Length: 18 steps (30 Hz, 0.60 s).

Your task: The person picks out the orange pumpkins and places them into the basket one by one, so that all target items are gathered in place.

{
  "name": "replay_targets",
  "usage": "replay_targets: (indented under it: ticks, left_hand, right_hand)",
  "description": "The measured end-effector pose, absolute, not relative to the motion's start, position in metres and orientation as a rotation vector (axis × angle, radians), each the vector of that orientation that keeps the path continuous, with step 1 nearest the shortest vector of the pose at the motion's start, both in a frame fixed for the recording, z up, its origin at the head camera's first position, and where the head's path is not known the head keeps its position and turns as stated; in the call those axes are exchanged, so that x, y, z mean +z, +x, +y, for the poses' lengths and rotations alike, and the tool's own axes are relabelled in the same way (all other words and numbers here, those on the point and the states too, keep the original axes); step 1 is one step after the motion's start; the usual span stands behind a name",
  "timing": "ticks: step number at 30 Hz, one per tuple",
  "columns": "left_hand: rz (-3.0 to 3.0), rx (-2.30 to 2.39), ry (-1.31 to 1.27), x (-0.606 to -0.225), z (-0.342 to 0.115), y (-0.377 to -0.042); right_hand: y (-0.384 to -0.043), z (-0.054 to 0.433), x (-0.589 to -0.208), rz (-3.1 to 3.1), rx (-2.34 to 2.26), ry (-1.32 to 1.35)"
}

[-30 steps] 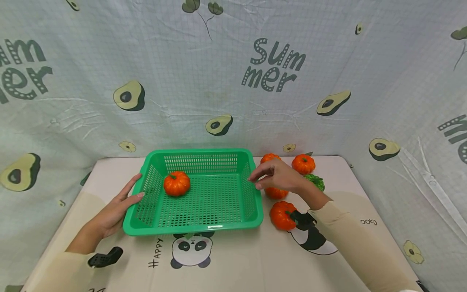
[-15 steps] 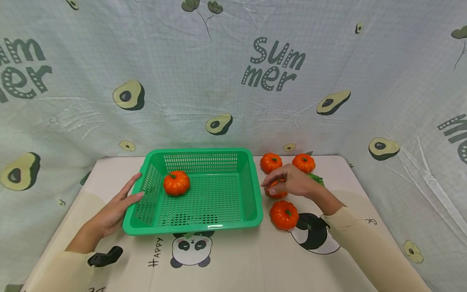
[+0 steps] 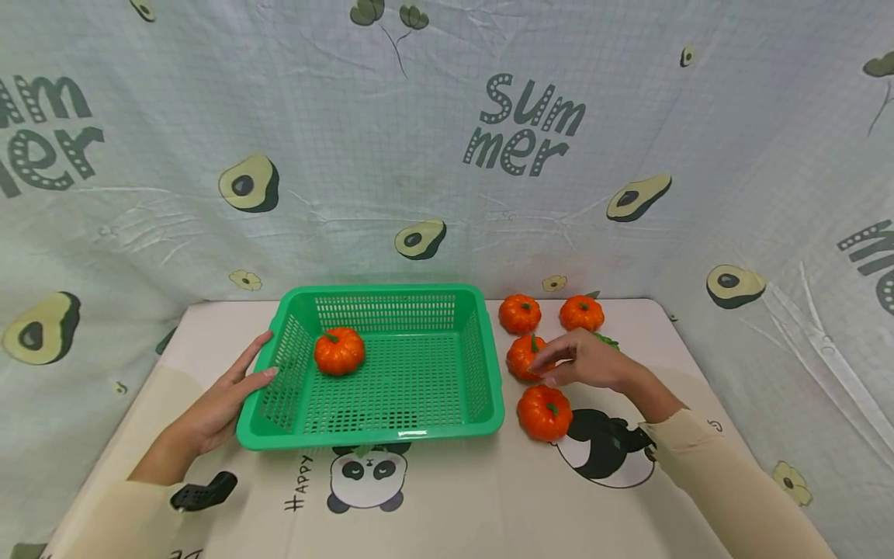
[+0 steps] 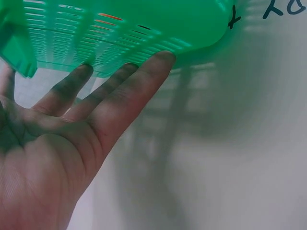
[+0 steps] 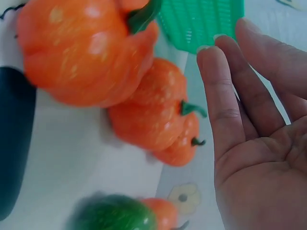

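Observation:
My left hand (image 3: 213,407) lies at the left side of a green plastic basket (image 3: 370,442). Its straight fingers (image 4: 129,98) touch the slotted wall from outside, and the thumb rests at the rim. One small orange pumpkin (image 3: 339,351) with a green stem sits inside the basket, left of the middle. Right of the basket, my right hand (image 3: 594,361) hovers over the pumpkins with loosely bent fingers and nothing in them. Nearest to it are a pumpkin (image 3: 525,357) partly behind the fingertips and another pumpkin (image 3: 545,413) in front.
Two more pumpkins stand at the back, a left one (image 3: 520,314) and a right one (image 3: 582,313). A green vegetable-like piece (image 5: 115,213) is mostly hidden behind the right hand in the head view. Printed cloth walls (image 3: 419,155) enclose the table (image 3: 433,512).
My right hand has moved from the basket's right rim to the right and slightly nearer, uncovering the back and middle pumpkins. The left hand, the basket and the pumpkins stay in place.

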<state>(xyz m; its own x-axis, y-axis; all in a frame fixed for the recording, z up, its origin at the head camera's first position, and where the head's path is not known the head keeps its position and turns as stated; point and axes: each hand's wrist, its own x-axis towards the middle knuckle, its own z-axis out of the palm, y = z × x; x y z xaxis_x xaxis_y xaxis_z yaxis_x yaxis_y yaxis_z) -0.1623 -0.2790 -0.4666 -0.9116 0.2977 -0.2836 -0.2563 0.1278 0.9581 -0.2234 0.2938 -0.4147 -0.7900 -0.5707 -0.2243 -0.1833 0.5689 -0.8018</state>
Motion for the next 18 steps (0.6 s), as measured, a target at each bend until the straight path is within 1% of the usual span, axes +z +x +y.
replay_targets:
  ticks: [18]
  left_hand:
    - [2.003,1.853,0.073,-0.469,-0.281,-0.162]
  right_hand:
    - [-0.209,0.335,-0.442,2.297,-1.076,-0.565]
